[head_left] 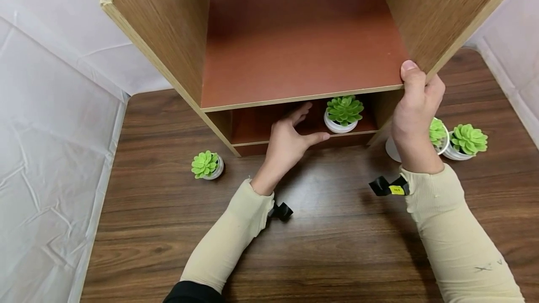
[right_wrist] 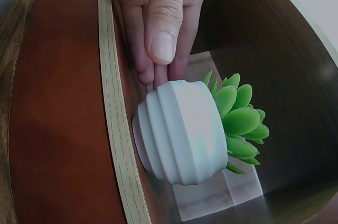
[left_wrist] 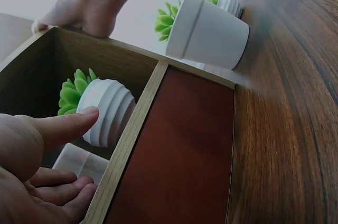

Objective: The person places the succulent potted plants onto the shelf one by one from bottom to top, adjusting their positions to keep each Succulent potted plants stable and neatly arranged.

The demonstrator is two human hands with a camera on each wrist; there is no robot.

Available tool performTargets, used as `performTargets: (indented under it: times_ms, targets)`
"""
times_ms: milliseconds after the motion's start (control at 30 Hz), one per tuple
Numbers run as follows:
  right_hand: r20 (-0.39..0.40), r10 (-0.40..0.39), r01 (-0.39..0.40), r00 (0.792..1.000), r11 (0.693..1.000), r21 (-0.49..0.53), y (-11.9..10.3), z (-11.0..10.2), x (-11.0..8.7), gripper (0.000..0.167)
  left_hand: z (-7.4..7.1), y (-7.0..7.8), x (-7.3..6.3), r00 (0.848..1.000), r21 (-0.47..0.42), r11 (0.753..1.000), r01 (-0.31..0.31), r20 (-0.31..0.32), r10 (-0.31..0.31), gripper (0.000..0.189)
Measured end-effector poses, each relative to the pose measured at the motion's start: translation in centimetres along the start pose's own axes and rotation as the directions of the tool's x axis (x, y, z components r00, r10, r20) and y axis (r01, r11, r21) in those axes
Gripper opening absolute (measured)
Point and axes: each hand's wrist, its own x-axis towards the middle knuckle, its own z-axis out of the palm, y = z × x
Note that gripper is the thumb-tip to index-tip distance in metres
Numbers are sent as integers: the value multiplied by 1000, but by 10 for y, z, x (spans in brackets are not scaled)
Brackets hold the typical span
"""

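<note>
A small artificial succulent in a ribbed white pot (head_left: 340,125) stands in the low bottom compartment of a wooden shelf unit (head_left: 303,46), toward its right side. My left hand (head_left: 288,141) reaches into that compartment just left of the pot, thumb and fingers spread apart. In the left wrist view its thumb (left_wrist: 71,129) overlaps the pot's side; the right wrist view has the fingers (right_wrist: 179,49) close beside the ribbed pot. My right hand (head_left: 414,111) grips the front edge of the unit's right side panel, thumb on the brown shelf board, other fingers wrapped behind the panel.
Left of the unit, another small potted succulent (head_left: 206,165) sits on the wood-grain tabletop (head_left: 168,228). To the right stand a taller white pot (left_wrist: 211,31) with a succulent, partly hidden by my right wrist, and a small potted succulent (head_left: 467,141). White sheeting (head_left: 50,153) borders the table.
</note>
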Motion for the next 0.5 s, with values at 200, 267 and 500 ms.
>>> performTargets:
  times_ms: [200, 267, 500]
  targets:
    - [35, -59, 60, 998, 998, -25, 1, -2, 1, 25, -5, -4, -2, 1000, -4, 1000, -18, -15, 18, 72]
    - [47, -82, 84, 996, 996, -26, 2, -2, 2, 25, -7, -5, -3, 999, 0, 1000, -24, -21, 24, 71]
    - [51, -82, 83, 995, 996, -22, 4, -1, 5, 25, -13, -7, -5, 999, 17, 999, -41, -16, 42, 70]
